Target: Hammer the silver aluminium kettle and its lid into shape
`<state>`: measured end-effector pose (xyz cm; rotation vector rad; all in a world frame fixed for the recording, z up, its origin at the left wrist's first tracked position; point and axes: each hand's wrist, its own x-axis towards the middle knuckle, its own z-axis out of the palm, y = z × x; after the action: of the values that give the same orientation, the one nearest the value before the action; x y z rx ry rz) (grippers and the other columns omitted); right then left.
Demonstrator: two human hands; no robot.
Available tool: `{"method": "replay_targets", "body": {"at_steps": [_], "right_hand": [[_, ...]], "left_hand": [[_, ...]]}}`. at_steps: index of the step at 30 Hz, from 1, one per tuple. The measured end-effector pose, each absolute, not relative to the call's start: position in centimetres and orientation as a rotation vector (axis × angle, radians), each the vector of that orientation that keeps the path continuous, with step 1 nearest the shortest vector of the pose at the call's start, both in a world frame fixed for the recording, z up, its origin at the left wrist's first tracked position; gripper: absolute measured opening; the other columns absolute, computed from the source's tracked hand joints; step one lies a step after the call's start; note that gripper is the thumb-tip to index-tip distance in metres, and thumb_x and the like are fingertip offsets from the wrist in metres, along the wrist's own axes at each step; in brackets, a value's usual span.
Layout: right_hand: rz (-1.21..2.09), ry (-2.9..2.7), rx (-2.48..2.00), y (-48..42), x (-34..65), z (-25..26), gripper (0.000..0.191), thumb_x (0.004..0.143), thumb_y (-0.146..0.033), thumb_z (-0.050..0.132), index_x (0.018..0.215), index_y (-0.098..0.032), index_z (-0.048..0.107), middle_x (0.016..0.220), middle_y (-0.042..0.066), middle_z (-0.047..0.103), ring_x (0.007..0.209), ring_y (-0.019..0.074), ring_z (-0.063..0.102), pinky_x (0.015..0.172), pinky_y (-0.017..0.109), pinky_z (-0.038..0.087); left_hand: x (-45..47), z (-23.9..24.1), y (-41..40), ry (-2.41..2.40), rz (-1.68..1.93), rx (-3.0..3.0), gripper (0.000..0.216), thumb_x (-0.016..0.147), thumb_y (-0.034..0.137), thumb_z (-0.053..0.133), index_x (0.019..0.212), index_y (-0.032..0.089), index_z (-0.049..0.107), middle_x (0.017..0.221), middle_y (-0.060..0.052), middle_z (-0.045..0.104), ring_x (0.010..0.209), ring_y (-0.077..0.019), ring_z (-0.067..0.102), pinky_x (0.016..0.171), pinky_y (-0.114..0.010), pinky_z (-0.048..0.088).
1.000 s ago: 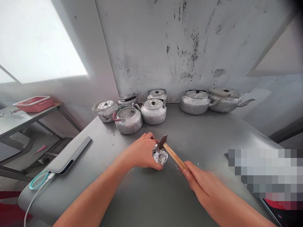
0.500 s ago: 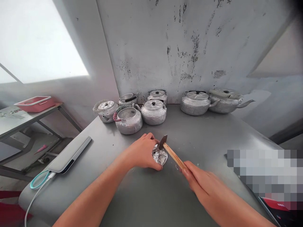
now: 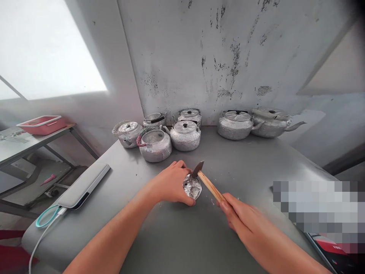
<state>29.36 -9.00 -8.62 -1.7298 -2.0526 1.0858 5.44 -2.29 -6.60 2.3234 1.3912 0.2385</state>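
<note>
My left hand point(image 3: 177, 183) grips a small round silvery kettle lid point(image 3: 192, 187) by its edge, fingers behind and thumb along the near rim. Its face is dented and has a dark little hole. My right hand point(image 3: 235, 212) is closed round the pale wooden handle of a hammer point(image 3: 211, 185). The hammer's dark metal head hangs over the lid's upper right edge; whether they touch I cannot tell. Beyond my hands stands a lidless kettle point(image 3: 156, 144) with a red and green wrapped handle.
Several hammered metal kettles point(image 3: 185, 136) line the back of the grey table point(image 3: 176, 243). A power bank point(image 3: 84, 186) with a white cable lies at the left. Something pixelated covers the right edge, with a phone-like device point(image 3: 327, 247) below it. A pink basket point(image 3: 42, 125) sits on a side table.
The hammer head has shifted slightly up and right, away from the middle of the lid. My left hand and the lid stay in place.
</note>
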Motion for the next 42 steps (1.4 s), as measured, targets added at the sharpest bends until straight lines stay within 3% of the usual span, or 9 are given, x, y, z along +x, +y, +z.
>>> {"method": "replay_targets", "body": {"at_steps": [5,10,16,25,30,36,42], "right_hand": [[1.129,-1.966,-1.689,-8.9,29.4,-8.3,0.040,0.106,-0.050,0.023,0.084,-0.027,0.047,0.069,-0.003,0.045,0.065,0.0189,0.043,0.061,0.030,0.038],[1.448,-1.775,-1.691,-9.3,29.2,-8.0,0.037,0.106,-0.048,0.022,0.086,-0.027,0.044,0.068,-0.006,0.033,0.053,0.0139,0.028,0.047,0.026,0.029],[1.415,-1.786,-1.653,-9.7,29.4,-9.1,0.037,0.105,-0.052,0.027,0.087,-0.026,0.047,0.070,-0.005,0.038,0.056,0.0139,0.033,0.047,0.024,0.032],[1.177,-1.995,-1.714,-9.6,29.4,-10.0,0.045,0.105,-0.057,0.022,0.083,-0.028,0.048,0.074,-0.001,0.055,0.068,0.0202,0.050,0.064,0.032,0.042],[1.122,-2.011,-1.763,-9.7,29.7,-10.3,0.043,0.105,-0.055,0.022,0.093,-0.029,0.053,0.084,0.002,0.065,0.076,0.0231,0.061,0.062,0.033,0.043],[1.003,-2.040,-1.700,-9.8,29.6,-9.2,0.032,0.102,-0.042,0.036,0.081,-0.029,0.057,0.065,0.000,0.062,0.054,0.0209,0.059,0.050,0.032,0.041],[0.975,-2.020,-1.697,-9.7,29.6,-9.3,0.030,0.100,-0.043,0.039,0.080,-0.029,0.056,0.067,-0.001,0.065,0.054,0.0209,0.060,0.050,0.032,0.043]], "left_hand": [[5.3,-6.7,-2.0,1.376,0.249,2.334,0.093,0.057,0.053,0.082,0.139,0.022,0.052,0.126,-0.009,0.057,0.119,-0.0319,0.052,0.102,-0.040,0.048],[4.9,-6.3,-2.1,1.298,0.247,2.327,0.096,0.060,0.042,0.080,0.146,0.023,0.043,0.134,-0.009,0.054,0.127,-0.0311,0.049,0.105,-0.039,0.045],[5.1,-6.5,-2.4,1.396,0.217,2.322,0.097,0.062,0.063,0.079,0.143,0.022,0.045,0.134,-0.011,0.051,0.127,-0.0333,0.048,0.104,-0.043,0.045],[5.3,-6.6,-2.2,1.434,0.255,2.322,0.083,0.059,0.057,0.081,0.129,0.021,0.055,0.126,-0.009,0.055,0.121,-0.0315,0.051,0.102,-0.040,0.046],[5.2,-6.4,-2.4,1.501,0.236,2.306,0.081,0.058,0.058,0.079,0.126,0.020,0.057,0.123,-0.010,0.056,0.120,-0.0324,0.051,0.099,-0.040,0.048],[5.5,-6.3,-2.7,1.552,0.206,2.325,0.077,0.060,0.054,0.076,0.126,0.019,0.058,0.123,-0.011,0.057,0.115,-0.0333,0.056,0.095,-0.040,0.050],[5.6,-5.9,-2.8,1.577,0.166,2.260,0.085,0.060,0.061,0.076,0.132,0.023,0.054,0.130,-0.010,0.053,0.115,-0.0332,0.059,0.092,-0.039,0.051]]}}
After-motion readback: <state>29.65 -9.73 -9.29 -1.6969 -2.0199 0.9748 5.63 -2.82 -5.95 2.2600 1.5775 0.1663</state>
